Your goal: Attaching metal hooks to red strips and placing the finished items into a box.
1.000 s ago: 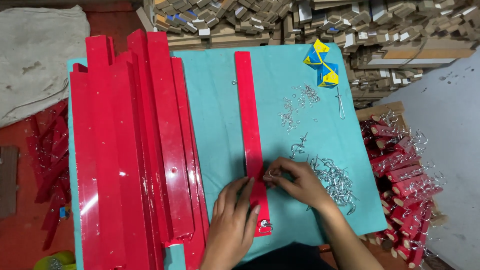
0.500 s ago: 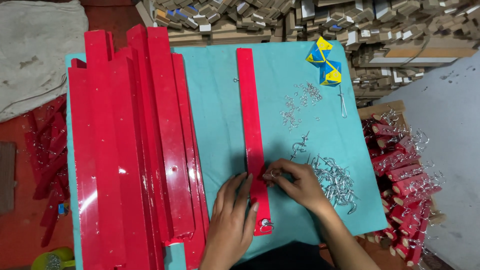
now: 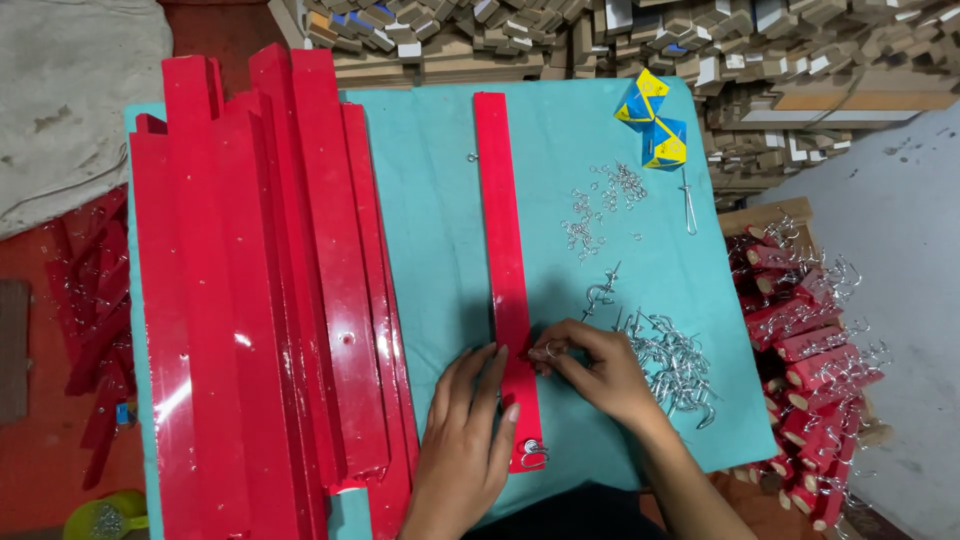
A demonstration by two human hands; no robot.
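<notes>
Left hand (image 3: 470,425) lies open, flat on the glossy red strip (image 3: 507,270); right hand (image 3: 595,370) pinches a small metal hook (image 3: 551,349)

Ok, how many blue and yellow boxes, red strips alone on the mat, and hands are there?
Blue and yellow boxes: 2
Red strip alone on the mat: 1
Left hand: 1
Right hand, pinching a hook: 1
Total: 5
</notes>
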